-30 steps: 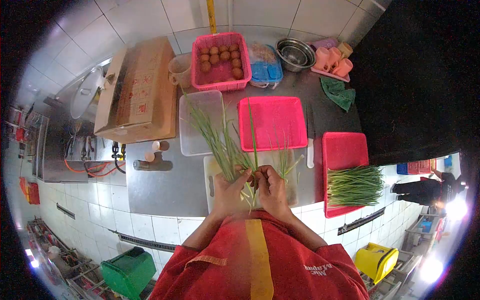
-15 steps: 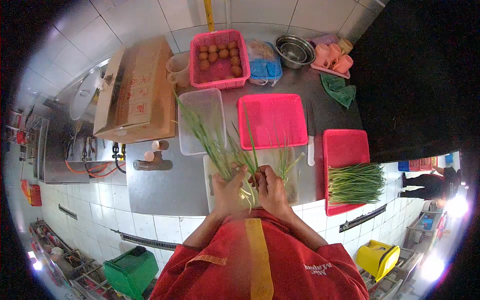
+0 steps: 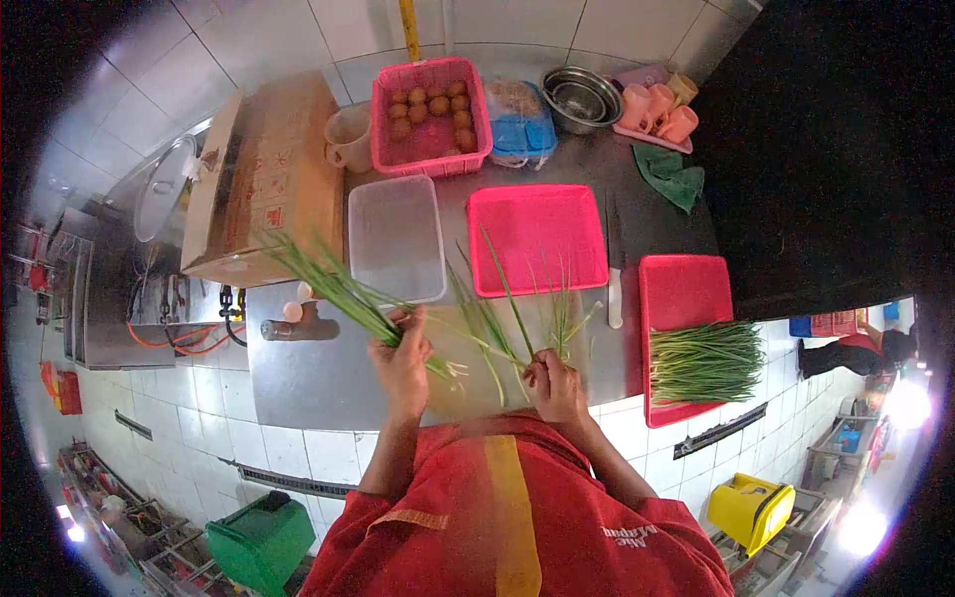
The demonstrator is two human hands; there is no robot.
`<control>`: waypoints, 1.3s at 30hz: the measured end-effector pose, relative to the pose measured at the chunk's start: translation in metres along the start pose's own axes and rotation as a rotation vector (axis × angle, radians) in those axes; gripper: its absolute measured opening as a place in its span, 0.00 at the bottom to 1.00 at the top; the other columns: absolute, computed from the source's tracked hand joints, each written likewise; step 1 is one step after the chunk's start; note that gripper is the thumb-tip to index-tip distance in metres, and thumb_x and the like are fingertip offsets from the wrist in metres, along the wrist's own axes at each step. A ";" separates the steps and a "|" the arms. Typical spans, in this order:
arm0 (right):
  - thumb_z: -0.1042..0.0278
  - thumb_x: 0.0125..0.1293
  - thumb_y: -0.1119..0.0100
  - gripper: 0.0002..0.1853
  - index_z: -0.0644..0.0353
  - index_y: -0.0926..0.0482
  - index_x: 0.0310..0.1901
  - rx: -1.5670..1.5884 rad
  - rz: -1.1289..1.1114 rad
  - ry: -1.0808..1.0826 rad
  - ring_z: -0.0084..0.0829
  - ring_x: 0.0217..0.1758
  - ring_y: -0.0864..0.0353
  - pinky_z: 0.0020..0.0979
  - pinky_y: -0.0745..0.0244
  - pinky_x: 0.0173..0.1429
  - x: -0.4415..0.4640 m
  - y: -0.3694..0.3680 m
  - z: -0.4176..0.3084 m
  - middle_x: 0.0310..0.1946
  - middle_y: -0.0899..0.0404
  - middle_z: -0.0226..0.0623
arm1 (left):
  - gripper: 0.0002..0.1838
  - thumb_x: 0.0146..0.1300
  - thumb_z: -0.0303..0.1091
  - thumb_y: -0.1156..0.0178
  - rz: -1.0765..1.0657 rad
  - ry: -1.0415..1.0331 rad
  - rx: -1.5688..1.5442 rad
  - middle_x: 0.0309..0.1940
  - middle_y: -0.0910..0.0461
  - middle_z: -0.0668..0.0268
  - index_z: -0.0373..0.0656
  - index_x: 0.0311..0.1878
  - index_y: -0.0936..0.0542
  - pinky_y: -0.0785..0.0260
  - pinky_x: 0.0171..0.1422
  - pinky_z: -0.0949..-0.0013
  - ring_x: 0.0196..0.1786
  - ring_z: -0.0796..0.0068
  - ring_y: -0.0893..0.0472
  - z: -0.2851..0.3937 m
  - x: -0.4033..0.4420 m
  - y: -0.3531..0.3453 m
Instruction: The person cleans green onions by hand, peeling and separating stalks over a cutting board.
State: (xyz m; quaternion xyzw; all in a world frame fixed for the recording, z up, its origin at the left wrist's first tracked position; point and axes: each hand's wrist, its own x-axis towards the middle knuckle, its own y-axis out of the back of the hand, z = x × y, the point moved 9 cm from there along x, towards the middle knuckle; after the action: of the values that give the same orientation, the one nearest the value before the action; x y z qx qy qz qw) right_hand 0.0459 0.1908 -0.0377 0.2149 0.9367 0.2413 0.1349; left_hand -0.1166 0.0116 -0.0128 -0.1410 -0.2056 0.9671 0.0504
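The left hand [image 3: 401, 356] is wrapping its fingers round a bunch of green onions [image 3: 345, 296] over the cutting board's [image 3: 470, 397] left side, presumably keeping it separate. The right hand's [image 3: 557, 386] fingers are pinching a slim stalk [image 3: 512, 298].

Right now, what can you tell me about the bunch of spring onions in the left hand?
The bunch of spring onions has long, slim green leaves narrowing to pale, whitish root ends. The left hand grips it near those ends, which stick out over the cutting board. It slants, leaves fanning loosely toward the picture's upper left, in front of the cardboard box; whether they touch it is unclear. The leaf tips are blurred.
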 end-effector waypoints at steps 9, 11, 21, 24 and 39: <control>0.74 0.63 0.52 0.06 0.62 0.33 0.41 -0.138 0.135 -0.007 0.55 0.33 0.23 0.45 0.30 0.37 -0.011 0.051 0.041 0.28 0.24 0.49 | 0.06 0.59 0.28 0.37 0.102 -0.045 -0.116 0.16 0.38 0.78 0.46 0.35 0.26 0.54 0.20 0.79 0.16 0.89 0.43 0.021 0.020 0.031; 0.75 0.62 0.51 0.06 0.62 0.33 0.40 -0.198 0.189 -0.002 0.56 0.34 0.24 0.45 0.30 0.38 -0.009 0.064 0.039 0.29 0.24 0.50 | 0.06 0.60 0.29 0.38 0.087 -0.042 -0.078 0.16 0.41 0.80 0.48 0.33 0.27 0.54 0.20 0.79 0.16 0.89 0.46 0.023 0.019 0.026; 0.66 0.62 0.51 0.10 0.60 0.25 0.41 -0.484 0.037 -0.079 0.52 0.39 0.21 0.48 0.26 0.39 0.006 0.028 0.083 0.35 0.22 0.53 | 0.09 0.58 0.31 0.36 -0.124 0.099 0.091 0.15 0.43 0.80 0.46 0.34 0.28 0.52 0.22 0.77 0.16 0.89 0.46 -0.001 0.001 -0.012; 0.66 0.61 0.50 0.11 0.58 0.22 0.41 -0.489 0.063 -0.118 0.49 0.40 0.20 0.44 0.24 0.41 0.007 0.030 0.063 0.35 0.21 0.50 | 0.08 0.58 0.32 0.36 -0.193 0.133 0.219 0.19 0.37 0.78 0.44 0.32 0.27 0.51 0.22 0.78 0.18 0.88 0.42 -0.003 -0.008 -0.020; 0.70 0.60 0.41 0.07 0.65 0.23 0.34 0.347 0.055 0.280 0.33 0.28 0.23 0.33 0.29 0.35 0.022 0.017 -0.064 0.26 0.22 0.42 | 0.09 0.63 0.39 0.41 -0.558 -0.038 0.730 0.17 0.37 0.71 0.44 0.33 0.19 0.44 0.27 0.72 0.22 0.79 0.37 -0.057 -0.002 -0.039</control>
State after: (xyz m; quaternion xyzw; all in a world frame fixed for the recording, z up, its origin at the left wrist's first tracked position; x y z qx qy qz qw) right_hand 0.0098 0.1891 0.0220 0.2247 0.9676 0.1077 -0.0421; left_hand -0.0969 0.0685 -0.0463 -0.0354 0.1176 0.9282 0.3513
